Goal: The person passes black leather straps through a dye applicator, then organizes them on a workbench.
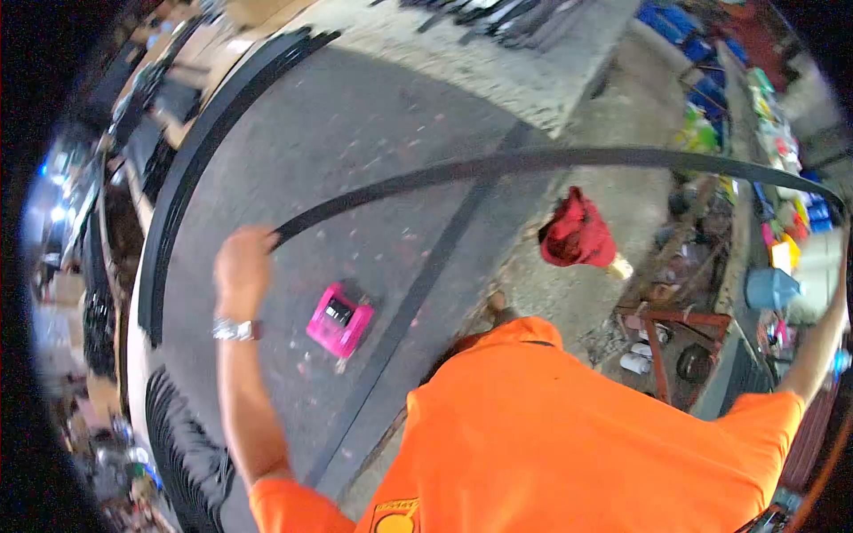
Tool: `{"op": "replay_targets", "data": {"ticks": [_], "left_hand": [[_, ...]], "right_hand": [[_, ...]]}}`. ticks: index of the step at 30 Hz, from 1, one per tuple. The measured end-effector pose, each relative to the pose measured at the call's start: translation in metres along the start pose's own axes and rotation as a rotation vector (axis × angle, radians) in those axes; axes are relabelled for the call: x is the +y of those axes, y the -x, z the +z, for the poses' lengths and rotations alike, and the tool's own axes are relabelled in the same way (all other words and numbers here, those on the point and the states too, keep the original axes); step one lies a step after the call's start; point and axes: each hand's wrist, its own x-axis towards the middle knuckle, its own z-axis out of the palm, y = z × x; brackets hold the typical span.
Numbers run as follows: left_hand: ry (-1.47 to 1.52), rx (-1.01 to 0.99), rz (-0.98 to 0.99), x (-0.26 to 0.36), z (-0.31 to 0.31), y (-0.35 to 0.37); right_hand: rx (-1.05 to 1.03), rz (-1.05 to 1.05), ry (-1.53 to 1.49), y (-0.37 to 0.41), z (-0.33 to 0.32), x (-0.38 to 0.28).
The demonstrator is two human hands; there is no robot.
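A long, flat black strip (498,163) arcs across the view above the dark table. My left hand (243,265), with a metal watch band at the wrist, is closed on the strip's left end over the table. At the far right edge of view, my right hand (843,233) is at the strip's other end; it is only partly visible and its fingers are hard to make out. On the dark tabletop (373,115) below the strip lies a bright pink, squarish thing (340,322) with a black middle, nearest my left hand.
A bundle of black strips (182,191) curves along the table's left edge, with more strips (182,453) fanned below. Others (515,18) lie at the far end. Right of the table are a red cloth-like thing (577,233), a rusty metal frame (653,346) and a blue-grey container (771,289).
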Motion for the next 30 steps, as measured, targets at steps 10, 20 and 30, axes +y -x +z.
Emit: {"op": "replay_targets", "data": {"ticks": [10,20,30], "left_hand": [[-0.167,-0.074,-0.194,-0.204,0.013,0.068],[-0.269,-0.211,-0.525,-0.27,0.026,0.175],[-0.217,-0.194,-0.736,-0.287,0.023,0.247]], "right_hand": [[0.003,-0.169,-0.374,-0.019,-0.013,-0.307],[-0.107,-0.297,-0.412,-0.065,-0.013,-0.443],[-0.175,-0.475,-0.536,-0.094,-0.045,-0.538]]}}
